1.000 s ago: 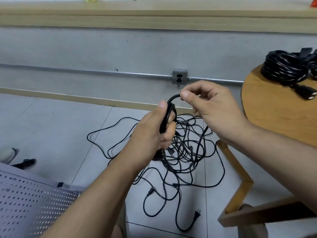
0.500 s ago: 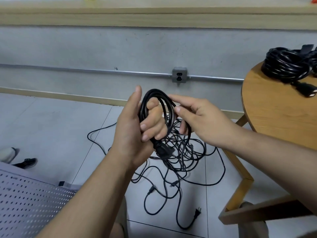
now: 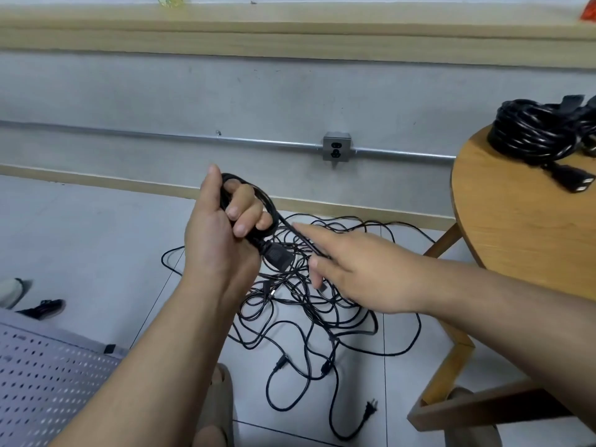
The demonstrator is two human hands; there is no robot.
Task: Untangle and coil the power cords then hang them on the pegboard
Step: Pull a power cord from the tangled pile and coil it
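Observation:
My left hand (image 3: 225, 233) grips a small coil of black power cord (image 3: 269, 208), its chunky connector (image 3: 279, 256) hanging just below my fingers. The cord runs from the coil down to my right hand (image 3: 351, 269), which is lower and to the right, its fingers pinching the cord loosely above the pile. A tangle of black cords (image 3: 322, 311) with several plugs lies on the tiled floor below both hands. The grey pegboard (image 3: 45, 375) shows at the lower left corner.
A round wooden table (image 3: 522, 227) at the right carries a bundle of coiled black cords (image 3: 541, 130). A wall socket (image 3: 337, 146) sits on a metal conduit. Someone's shoes (image 3: 42, 308) are at the left edge; my foot (image 3: 216, 404) is at the bottom.
My right hand has dropped from the top of the coil down and to the right along the cord. My left hand has closed tighter round the coil.

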